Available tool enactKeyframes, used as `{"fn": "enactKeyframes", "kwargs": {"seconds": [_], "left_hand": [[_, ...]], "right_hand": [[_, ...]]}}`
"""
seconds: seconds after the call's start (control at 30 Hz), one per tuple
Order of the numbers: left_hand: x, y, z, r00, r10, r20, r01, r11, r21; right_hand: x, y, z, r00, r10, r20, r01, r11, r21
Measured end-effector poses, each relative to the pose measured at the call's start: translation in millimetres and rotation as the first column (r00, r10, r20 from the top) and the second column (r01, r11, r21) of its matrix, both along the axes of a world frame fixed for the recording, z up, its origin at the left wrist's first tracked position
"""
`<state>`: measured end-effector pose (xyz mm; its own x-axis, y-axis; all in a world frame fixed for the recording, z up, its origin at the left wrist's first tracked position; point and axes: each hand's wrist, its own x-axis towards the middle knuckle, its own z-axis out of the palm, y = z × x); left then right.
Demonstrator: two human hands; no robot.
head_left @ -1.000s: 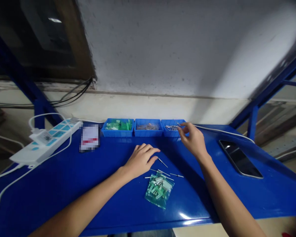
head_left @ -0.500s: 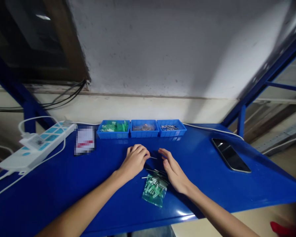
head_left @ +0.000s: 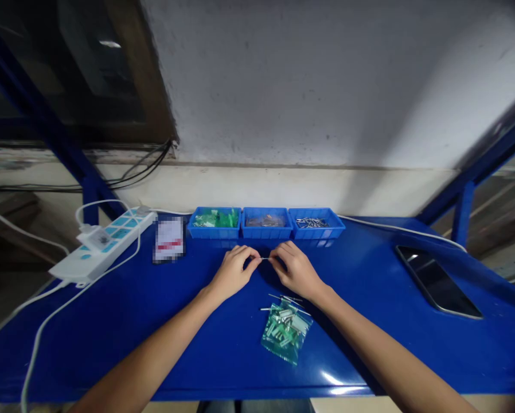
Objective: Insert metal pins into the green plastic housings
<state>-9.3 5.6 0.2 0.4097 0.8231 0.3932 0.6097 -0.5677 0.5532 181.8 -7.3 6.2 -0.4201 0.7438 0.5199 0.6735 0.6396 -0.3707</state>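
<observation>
Between my two hands, above the blue tabletop, is a thin metal pin (head_left: 264,258), small and pale. The fingertips of my left hand (head_left: 235,269) pinch its left end. Its right end is pinched by my right hand (head_left: 296,268), so both hands are closed on the same piece. My fingers cover its ends, and its exact kind is too small to tell. Nearer to me lies a green-tinted clear plastic bag (head_left: 285,335) of small metal and whitish pieces. Several loose thin metal pins (head_left: 289,299) lie at its upper edge.
Three blue bins line the back: one with green bags (head_left: 214,233), one with brownish pieces (head_left: 266,233), one with metal pieces (head_left: 320,233). On the left are a white power strip (head_left: 106,246) with cables and a blurred card (head_left: 170,240). A phone (head_left: 438,281) lies right.
My right hand, apart with its fingers spread before, has met the left and pinched the pin's other end. The whole view has shifted, so the table things sit farther right.
</observation>
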Motion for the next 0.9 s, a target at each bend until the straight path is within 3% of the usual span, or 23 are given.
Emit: {"fn": "enactKeyframes", "kwargs": {"seconds": [0.43,0.9], "left_hand": [[-1.8,-0.2,4.4,0.995,-0.084,-0.058,0.083,0.997,-0.006],[-3.1,1.4,3.7,0.991,-0.093,-0.095,0.088,0.994,-0.063]], "right_hand": [[2.9,-8.1,0.2,0.999,0.018,-0.027,-0.022,0.99,-0.139],[4.0,-9.9,0.6,0.998,0.057,0.008,-0.053,0.966,-0.253]]}}
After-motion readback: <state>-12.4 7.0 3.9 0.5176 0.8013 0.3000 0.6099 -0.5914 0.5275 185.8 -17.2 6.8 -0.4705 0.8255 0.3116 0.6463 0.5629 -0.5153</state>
